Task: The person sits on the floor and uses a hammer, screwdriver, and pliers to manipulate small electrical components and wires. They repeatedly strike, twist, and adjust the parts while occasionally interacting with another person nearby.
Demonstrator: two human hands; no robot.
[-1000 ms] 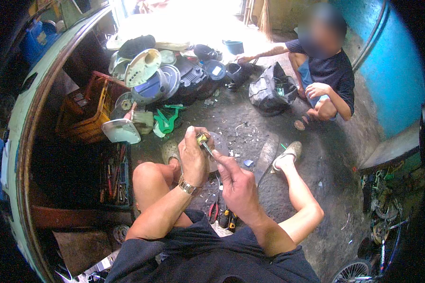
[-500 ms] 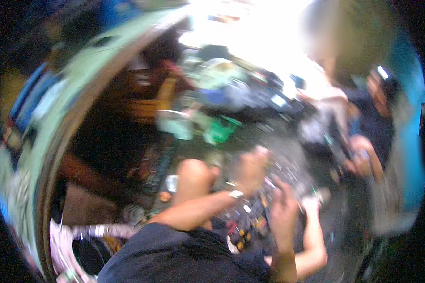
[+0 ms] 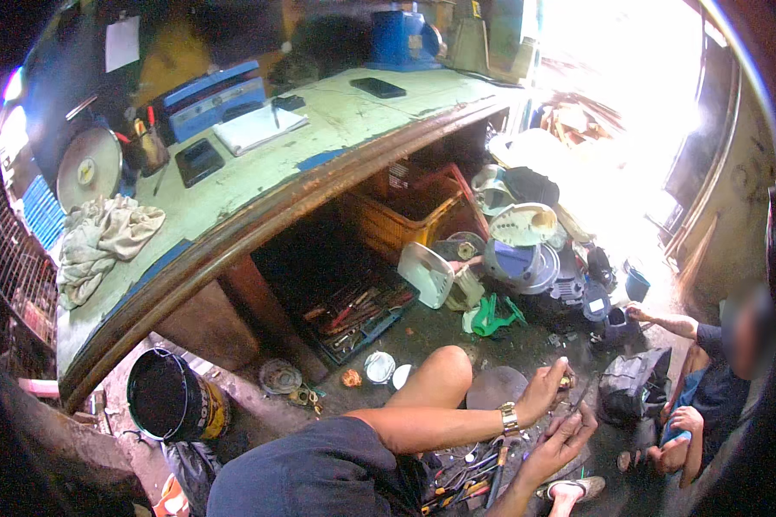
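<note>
My left hand (image 3: 539, 396), with a metal watch on the wrist, is closed on a small brass-coloured part (image 3: 566, 379) at the lower right of the head view. Just below it, my right hand (image 3: 565, 439) has its fingers closed around a thin dark tool (image 3: 583, 392) that reaches up toward the part. A flat grey disc (image 3: 493, 388) lies on the floor left of my hands. Loose hand tools (image 3: 483, 476) lie beneath them.
A green workbench (image 3: 336, 112) spans the left, above an orange crate (image 3: 405, 226), tool tray (image 3: 358, 336) and black bucket (image 3: 168, 392). Appliance parts (image 3: 522, 258) pile near the bright doorway. Another person (image 3: 720, 388) crouches at right beside a black bag (image 3: 629, 392).
My view has swung left, bringing the bench top into sight and shifting my hands and the other person rightward and down in the picture. Both hands still hold their items.
</note>
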